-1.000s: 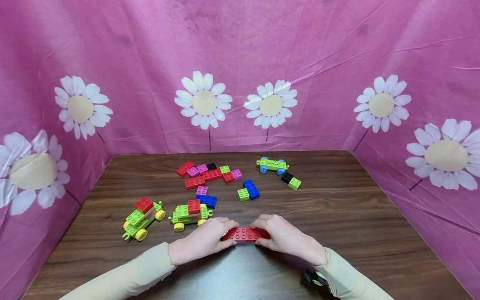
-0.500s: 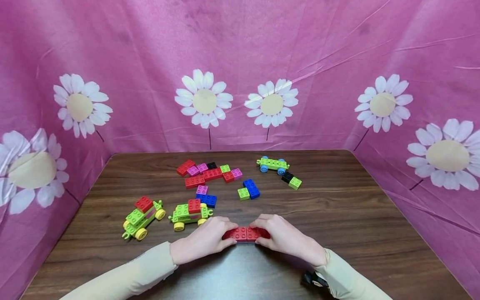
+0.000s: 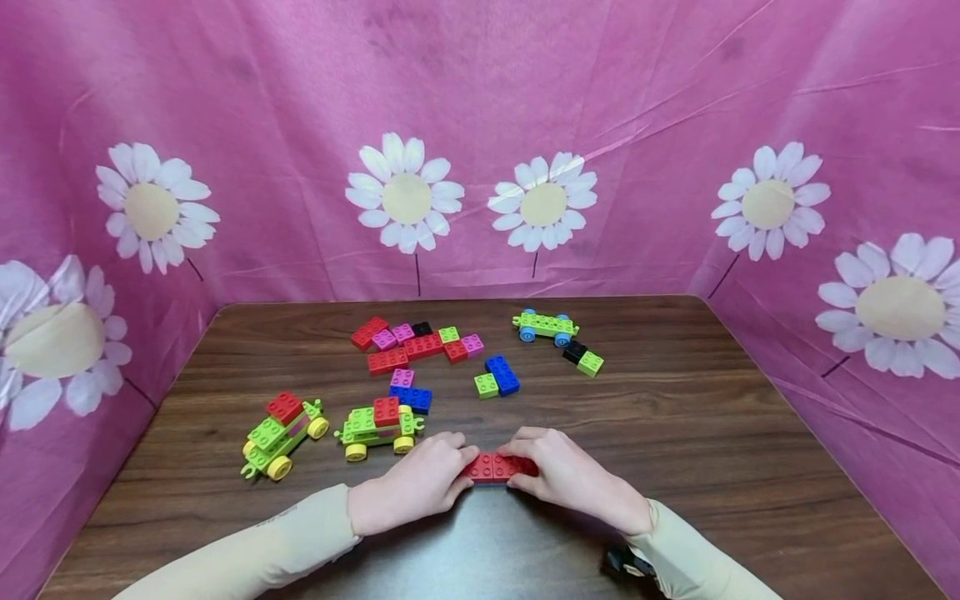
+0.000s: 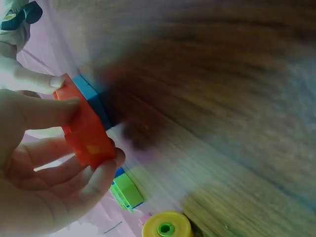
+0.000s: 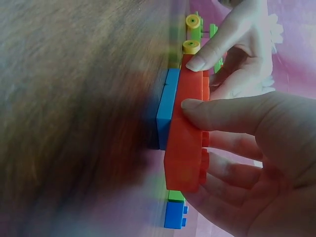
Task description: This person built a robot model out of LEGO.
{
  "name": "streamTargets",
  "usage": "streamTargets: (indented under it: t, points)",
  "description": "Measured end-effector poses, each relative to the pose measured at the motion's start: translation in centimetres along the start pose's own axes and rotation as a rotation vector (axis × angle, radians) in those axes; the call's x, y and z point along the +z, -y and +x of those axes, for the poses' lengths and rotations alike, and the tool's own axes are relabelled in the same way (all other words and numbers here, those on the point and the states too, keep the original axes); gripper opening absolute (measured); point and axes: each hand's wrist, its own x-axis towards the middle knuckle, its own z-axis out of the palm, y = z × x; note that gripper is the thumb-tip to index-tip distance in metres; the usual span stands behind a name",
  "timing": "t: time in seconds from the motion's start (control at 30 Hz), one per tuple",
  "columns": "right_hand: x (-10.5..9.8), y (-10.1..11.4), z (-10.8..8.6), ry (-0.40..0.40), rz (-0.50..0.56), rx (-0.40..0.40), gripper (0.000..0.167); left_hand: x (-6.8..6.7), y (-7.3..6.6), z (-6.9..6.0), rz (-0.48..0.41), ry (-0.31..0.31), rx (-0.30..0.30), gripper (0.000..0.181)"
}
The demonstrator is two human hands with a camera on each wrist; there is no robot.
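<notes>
Near the front middle of the table, two red toy bricks lie end to end on top of a blue brick (image 5: 165, 111). My left hand (image 3: 420, 483) grips the left red brick (image 3: 482, 468) between thumb and fingers. On the other side, my right hand (image 3: 573, 479) holds the right red brick (image 5: 183, 160) the same way, thumb on the near side. The blue brick shows under the red ones in both wrist views, while only a thin edge of it is visible from the head. Fingers cover the outer ends of the red bricks in the head view.
Two green cars with yellow wheels, a left car (image 3: 281, 435) and a nearer car (image 3: 378, 429), stand left of the hands. Farther back lie red bricks (image 3: 387, 361), a blue brick (image 3: 502, 375), a green brick (image 3: 486, 385) and a blue-wheeled green chassis (image 3: 546, 327). A pink cloth surrounds the table.
My left hand has shifted slightly to the right, its fingers still around the red brick. The right hand and the bricks stay nearly in place.
</notes>
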Motion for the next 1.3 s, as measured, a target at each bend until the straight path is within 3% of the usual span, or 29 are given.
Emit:
streamTargets:
  t: [0.3,0.5,0.67,0.87,0.97,1.07,1.2,1.3]
  points:
    - [0.1,0.1,0.1,-0.015,0.008,0.021,0.029,0.0,-0.3,0.1,0.02,-0.005,-0.013,0.022]
    - [0.0,0.3,0.2,-0.018,0.004,0.037,0.029,0.1,-0.1,0.2,0.036,-0.019,0.022,0.019]
    - [-0.1,0.3,0.3,-0.003,-0.006,0.049,0.029,-0.1,0.6,0.3,-0.004,0.005,0.039,0.022]
    - [-0.1,0.1,0.4,0.025,-0.014,0.045,0.029,-0.3,1.0,-0.2,-0.064,0.006,0.014,0.031]
    - [-0.2,0.1,0.4,0.034,-0.012,0.042,0.029,-0.7,1.2,-0.9,-0.104,-0.036,-0.029,0.034]
    - [-0.3,0.1,0.4,0.048,-0.008,0.052,0.03,-1.6,1.5,-1.6,-0.132,-0.13,-0.061,0.033]
    - [-0.4,0.1,0.4,0.063,0.001,0.073,0.031,-3.7,2.2,-2.4,-0.085,-0.3,-0.078,0.03]
    - [-0.4,0.1,0.4,0.067,-0.001,0.072,0.031,-5.3,3.1,-3.3,-0.048,-0.378,-0.139,0.032]
